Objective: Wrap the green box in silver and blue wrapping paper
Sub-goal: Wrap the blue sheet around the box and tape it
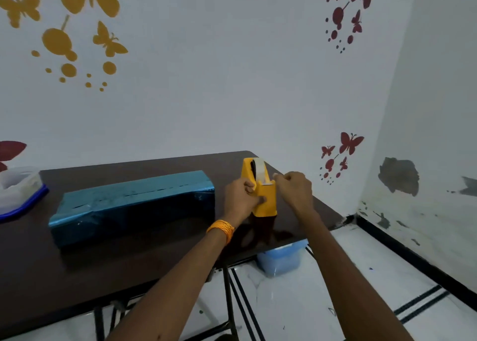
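At the centre of the head view, a left hand [241, 197] grips a yellow tape dispenser [263, 198], fingers curled round its left side and the thumb pressed on its near face. The dispenser stands upright on a dark brown table [77, 276], close to the table's right edge, with a roll of tape [260, 170] seated in its top. Orange bangles [222, 229] sit on the left wrist.

Just right of the dispenser, the right hand [294, 189] is held up with its fingers curled, thumb and forefinger pinching a pale tape end [275, 176] beside the cutter.

Left of centre, the box [134, 206] lies flat on the table with its long side running across the frame. It is covered all over in shiny blue wrapping paper [144, 185]; none of its green surface shows. A ragged seam runs along the top face, and the paper is folded over at the right end. The box's right end is near the left hand without touching it.

At the left edge of the frame, a clear plastic container [18, 188] with a blue rim rests on the table. Below the table's right corner, a pale blue bin [281, 259] stands on the white floor [335, 276]. Yellow and dark red butterfly shapes mark the wall [219, 82] behind.
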`<move>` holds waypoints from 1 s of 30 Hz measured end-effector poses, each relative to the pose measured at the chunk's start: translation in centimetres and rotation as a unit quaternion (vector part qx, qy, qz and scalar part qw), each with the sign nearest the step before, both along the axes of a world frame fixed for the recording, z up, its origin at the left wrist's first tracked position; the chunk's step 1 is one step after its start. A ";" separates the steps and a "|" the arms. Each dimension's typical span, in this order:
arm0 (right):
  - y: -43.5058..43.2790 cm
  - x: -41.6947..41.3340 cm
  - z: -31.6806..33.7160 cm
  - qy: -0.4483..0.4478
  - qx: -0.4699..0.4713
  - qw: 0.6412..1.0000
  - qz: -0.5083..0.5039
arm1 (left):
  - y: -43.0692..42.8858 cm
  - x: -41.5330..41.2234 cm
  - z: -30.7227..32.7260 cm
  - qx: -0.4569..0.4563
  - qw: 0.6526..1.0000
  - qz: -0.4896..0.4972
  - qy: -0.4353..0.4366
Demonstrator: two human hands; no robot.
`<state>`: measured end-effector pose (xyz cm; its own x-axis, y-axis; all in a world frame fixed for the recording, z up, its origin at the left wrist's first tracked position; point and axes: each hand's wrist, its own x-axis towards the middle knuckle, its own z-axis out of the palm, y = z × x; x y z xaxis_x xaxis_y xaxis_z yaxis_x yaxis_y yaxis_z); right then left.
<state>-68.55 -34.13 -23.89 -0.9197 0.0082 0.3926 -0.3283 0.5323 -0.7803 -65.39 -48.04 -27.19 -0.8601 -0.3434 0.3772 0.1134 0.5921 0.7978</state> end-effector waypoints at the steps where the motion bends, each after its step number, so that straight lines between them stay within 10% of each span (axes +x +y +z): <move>1: -0.2 -0.4 -0.1 -0.021 -0.008 1.000 0.017 | -0.3 -0.3 -0.2 -0.002 1.000 -0.002 0.000; 14: -2.1 -3.7 1.0 -0.231 -0.148 0.959 0.072 | -1.3 -1.2 -0.5 -0.050 0.998 -0.037 -0.006; 23: -1.5 -0.4 2.9 -0.087 -0.081 0.992 0.046 | -1.4 -1.0 -0.7 -0.017 0.999 -0.046 0.007; 30: -1.3 2.3 -1.9 -0.140 -0.210 0.967 0.019 | -1.3 -1.0 -0.9 -0.019 0.999 -0.049 0.007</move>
